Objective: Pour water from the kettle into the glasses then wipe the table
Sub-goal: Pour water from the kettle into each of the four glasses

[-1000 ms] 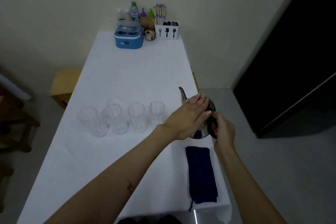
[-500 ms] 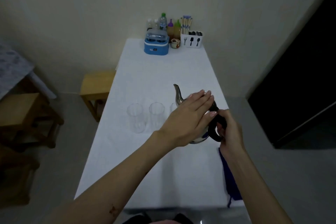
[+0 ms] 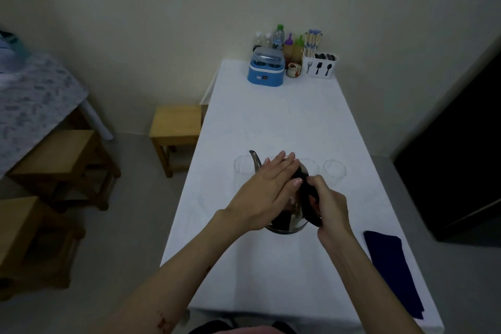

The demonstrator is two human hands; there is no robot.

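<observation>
A steel kettle (image 3: 290,221) with a black handle hangs over the white table (image 3: 284,116), its thin spout (image 3: 254,160) pointing at the leftmost clear glass (image 3: 242,171). My right hand (image 3: 328,205) grips the handle. My left hand (image 3: 267,192) lies flat on the kettle's lid, fingers straight. Another glass (image 3: 334,172) stands at the right end of the row; the ones between are mostly hidden behind my hands. A dark blue cloth (image 3: 393,271) lies at the table's near right edge.
At the far end stand a blue appliance (image 3: 267,72), several bottles (image 3: 279,38), a small cup (image 3: 294,70) and a white cutlery holder (image 3: 321,66). Wooden stools (image 3: 176,127) stand left of the table, beside another covered table (image 3: 32,100). A dark doorway is on the right.
The kettle, held by both hands, has travelled left along the row of glasses to the leftmost one. The camera view has swung left, so the cloth now sits further right.
</observation>
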